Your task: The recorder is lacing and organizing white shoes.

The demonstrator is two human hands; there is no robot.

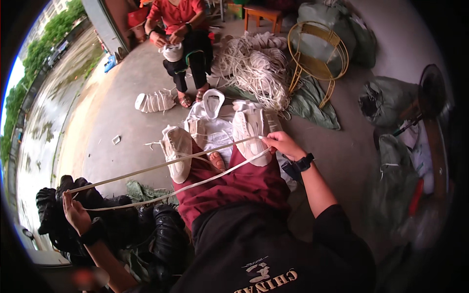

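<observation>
A long off-white shoelace (198, 183) stretches in two strands across my lap between my hands. My left hand (76, 213), far out to the left above some black shoes, holds one end with the lace caught at its fingers. At the right, my right hand (284, 145) pinches the other end between thumb and fingers. Below the strands, a white shoe (177, 152) rests on my left thigh, with loose lace at its side. Another white shoe (248, 128) lies on my right knee, partly crossed by the lace.
A seated person (177, 29) opposite handles a white shoe. Behind my knees lies a heap of white laces (259, 66), beside a round yellow frame (320, 51) and green sacks (317, 100). Black shoes (168, 234) are piled at my left. One laced bundle (155, 102) lies on the floor.
</observation>
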